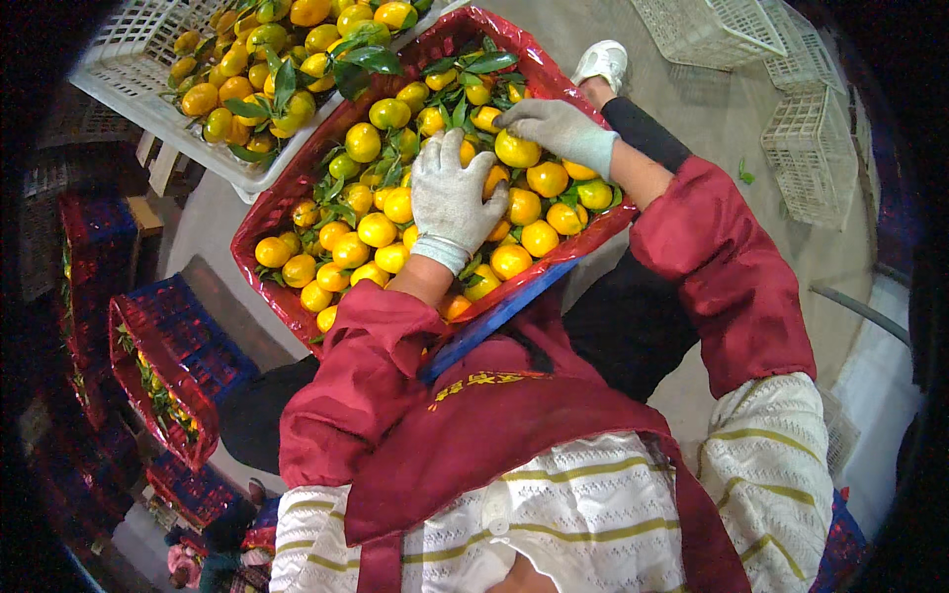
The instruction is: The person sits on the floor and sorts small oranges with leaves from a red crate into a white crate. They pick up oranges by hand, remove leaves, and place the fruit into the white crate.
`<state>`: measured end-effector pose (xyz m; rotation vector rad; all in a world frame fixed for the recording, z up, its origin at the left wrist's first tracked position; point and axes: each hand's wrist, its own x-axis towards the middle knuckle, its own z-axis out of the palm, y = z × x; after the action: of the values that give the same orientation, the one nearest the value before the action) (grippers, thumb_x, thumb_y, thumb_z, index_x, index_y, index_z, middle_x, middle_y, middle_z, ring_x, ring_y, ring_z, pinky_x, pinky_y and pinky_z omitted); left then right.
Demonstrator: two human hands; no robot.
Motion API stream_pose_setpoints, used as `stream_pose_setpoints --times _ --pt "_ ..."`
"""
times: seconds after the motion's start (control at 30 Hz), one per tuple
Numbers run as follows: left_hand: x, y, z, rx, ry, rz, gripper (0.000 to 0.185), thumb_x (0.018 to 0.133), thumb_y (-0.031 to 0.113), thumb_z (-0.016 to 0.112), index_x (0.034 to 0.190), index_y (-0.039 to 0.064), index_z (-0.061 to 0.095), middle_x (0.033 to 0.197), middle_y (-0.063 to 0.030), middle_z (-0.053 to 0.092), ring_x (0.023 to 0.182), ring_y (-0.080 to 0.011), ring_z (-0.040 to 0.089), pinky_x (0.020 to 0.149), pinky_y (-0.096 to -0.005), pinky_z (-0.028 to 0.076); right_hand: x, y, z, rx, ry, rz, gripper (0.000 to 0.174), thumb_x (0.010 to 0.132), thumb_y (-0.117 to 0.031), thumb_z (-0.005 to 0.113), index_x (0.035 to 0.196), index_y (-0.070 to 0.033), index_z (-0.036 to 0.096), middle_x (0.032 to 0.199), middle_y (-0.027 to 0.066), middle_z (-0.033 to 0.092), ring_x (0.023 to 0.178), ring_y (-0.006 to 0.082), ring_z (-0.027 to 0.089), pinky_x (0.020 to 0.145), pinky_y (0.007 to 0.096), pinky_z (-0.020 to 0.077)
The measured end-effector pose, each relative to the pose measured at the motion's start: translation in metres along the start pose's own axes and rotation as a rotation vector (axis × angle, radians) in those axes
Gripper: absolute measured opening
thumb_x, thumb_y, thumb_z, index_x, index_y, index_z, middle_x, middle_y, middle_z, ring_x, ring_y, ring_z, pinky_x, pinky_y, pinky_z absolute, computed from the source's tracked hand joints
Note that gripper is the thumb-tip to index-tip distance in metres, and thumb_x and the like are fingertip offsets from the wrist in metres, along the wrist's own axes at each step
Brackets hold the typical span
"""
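Note:
Before me stands a blue crate lined with red plastic film (pixel 278 167), filled with orange-yellow citrus fruits (pixel 377 230) and green leaves. My left hand (pixel 452 194), in a pale knit glove, lies on the fruits near the middle, fingers spread. Close to the far right side of the crate, my right hand (pixel 552 126), gloved the same way, has its fingertips curled over a yellow fruit (pixel 517 148); whether it grips that fruit is unclear. Both palms face down and are hidden.
A white plastic crate (pixel 222 159) with more leafy citrus adjoins at upper left. White crates (pixel 804 152) stand on the floor at right. Another red-lined crate of fruit (pixel 200 363) sits on blue crates at left. People are partly visible at lower left.

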<state>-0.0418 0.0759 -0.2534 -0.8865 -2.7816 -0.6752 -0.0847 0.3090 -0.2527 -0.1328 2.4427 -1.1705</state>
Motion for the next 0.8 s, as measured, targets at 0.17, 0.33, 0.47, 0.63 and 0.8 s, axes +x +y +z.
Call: stream_pose_setpoints --times 0.17,0.33,0.47,0.63,0.8 --pt "0.001 0.000 0.005 -0.038 0.048 -0.024 0.040 0.074 0.033 0.080 0.110 0.015 0.072 0.137 -0.0227 0.054 0.131 -0.0433 0.048 0.111 -0.0535 0.041 -0.007 -0.003 0.010 -0.384 0.152 -0.274 0.033 0.097 -0.026 0.055 0.118 -0.009 0.075 0.114 0.0211 0.071 0.108 0.0414 0.067 0.099 0.0501 0.0517" --pt "0.000 -0.002 0.003 0.033 0.003 0.042 0.046 0.076 0.039 0.078 0.112 0.011 0.071 0.140 -0.0240 0.053 0.132 -0.0446 0.048 0.111 -0.0547 0.040 0.010 -0.010 0.021 -0.530 0.067 -0.133 0.030 0.097 -0.027 0.055 0.105 -0.006 0.075 0.103 0.0224 0.071 0.097 0.0442 0.070 0.088 0.0539 0.0563" --pt "-0.003 0.002 -0.008 0.018 -0.061 0.046 0.059 0.075 0.049 0.078 0.119 0.010 0.070 0.142 -0.0276 0.051 0.132 -0.0467 0.048 0.111 -0.0547 0.040 0.005 -0.012 0.030 -0.541 0.108 -0.085 0.030 0.097 -0.028 0.055 0.100 -0.006 0.076 0.101 0.0251 0.071 0.094 0.0453 0.071 0.087 0.0558 0.0569" --pt "0.000 0.007 -0.013 -0.026 -0.060 0.019 0.086 0.071 0.061 0.078 0.142 0.014 0.060 0.146 -0.0273 0.047 0.138 -0.0478 0.042 0.116 -0.0580 0.034 -0.001 -0.013 0.030 -0.407 0.175 -0.035 0.027 0.094 -0.011 0.056 0.117 -0.004 0.070 0.107 0.0256 0.070 0.103 0.0457 0.067 0.090 0.0532 0.0536" --pt "0.000 0.005 -0.015 -0.057 -0.052 0.036 0.078 0.074 0.062 0.076 0.141 0.023 0.064 0.147 -0.0273 0.048 0.139 -0.0483 0.042 0.117 -0.0605 0.032 -0.006 0.006 0.023 -0.156 0.201 0.094 0.041 0.103 -0.016 0.057 0.143 -0.007 0.056 0.122 0.0278 0.068 0.115 0.0434 0.067 0.095 0.0450 0.0537"
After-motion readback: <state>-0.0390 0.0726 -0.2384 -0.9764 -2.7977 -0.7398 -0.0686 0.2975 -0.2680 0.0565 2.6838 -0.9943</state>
